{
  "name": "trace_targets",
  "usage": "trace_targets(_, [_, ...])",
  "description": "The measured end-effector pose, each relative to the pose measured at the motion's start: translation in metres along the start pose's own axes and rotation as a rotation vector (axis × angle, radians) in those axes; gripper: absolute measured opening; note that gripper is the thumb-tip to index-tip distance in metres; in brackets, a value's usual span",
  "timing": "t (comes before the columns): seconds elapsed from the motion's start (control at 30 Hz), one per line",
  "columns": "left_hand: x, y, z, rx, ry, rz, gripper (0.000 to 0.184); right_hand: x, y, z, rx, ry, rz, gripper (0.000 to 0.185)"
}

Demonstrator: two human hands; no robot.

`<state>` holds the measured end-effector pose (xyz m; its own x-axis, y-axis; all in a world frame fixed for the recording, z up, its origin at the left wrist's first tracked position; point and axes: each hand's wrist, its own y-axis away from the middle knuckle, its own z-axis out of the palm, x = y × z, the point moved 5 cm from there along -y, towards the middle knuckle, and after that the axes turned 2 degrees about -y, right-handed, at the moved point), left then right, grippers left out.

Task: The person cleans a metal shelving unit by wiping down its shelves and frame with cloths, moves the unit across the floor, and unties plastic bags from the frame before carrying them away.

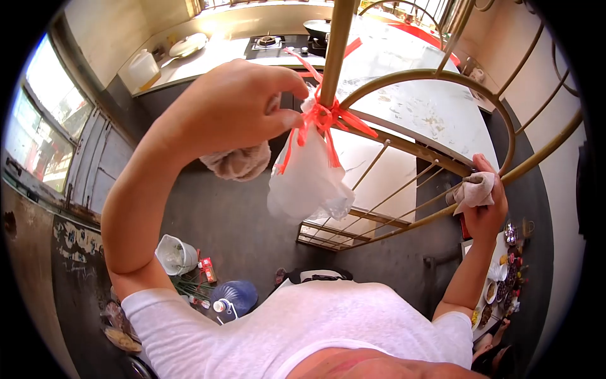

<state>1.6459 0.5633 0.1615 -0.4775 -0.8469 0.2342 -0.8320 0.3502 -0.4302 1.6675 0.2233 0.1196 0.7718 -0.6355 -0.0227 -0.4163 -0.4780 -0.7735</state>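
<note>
My left hand (249, 104) is raised at the top of a brass-coloured metal rack (337, 57), its thumb and forefinger a little apart beside the red ribbon (323, 118) knotted round the post. Below its palm hangs a crumpled greyish cloth (237, 163), which the curled, partly hidden fingers appear to hold. From the ribbon a white translucent plastic bag (306, 183) droops. On the other side my right hand (489, 205) is closed over a pale cloth (476, 191), pressed against the rack's lower curved bar and corner.
A light-topped table (410, 82) stands behind the rack. Along the back counter are a gas stove (278, 43) and a plastic jug (144, 69). On the floor at left sit a white bucket (177, 254) and a blue water bottle (233, 299). Small dishes (491, 290) lie at right.
</note>
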Motion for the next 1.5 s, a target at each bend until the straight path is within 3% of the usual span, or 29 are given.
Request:
trace_targets(0.1, [-0.003, -0.011, 0.012, -0.033, -0.043, 0.039, 0.023, 0.004, 0.003, 0.001, 0.016, -0.044, 0.111, 0.039])
trace_targets(0.33, [-0.008, -0.027, 0.027, -0.112, -0.016, -0.062, 0.025, 0.006, 0.006, 0.004, 0.082, -0.123, 0.28, 0.039])
trace_targets(0.77, [-0.014, -0.031, 0.015, -0.085, -0.252, 0.062, 0.008, 0.006, 0.007, 0.006, 0.118, -0.163, 0.278, 0.037])
trace_targets(0.97, [-0.01, -0.024, 0.02, -0.119, 0.076, 0.076, 0.012, 0.008, 0.008, 0.007, 0.126, -0.138, 0.281, 0.038])
trace_targets(1.3, [-0.018, -0.03, 0.025, -0.145, -0.1, 0.058, 0.014, -0.002, 0.003, 0.002, 0.134, -0.114, 0.329, 0.036])
trace_targets(1.5, [-0.025, -0.028, 0.021, -0.19, 0.0, 0.146, 0.012, -0.063, -0.036, 0.006, 0.066, -0.067, 0.045, 0.02])
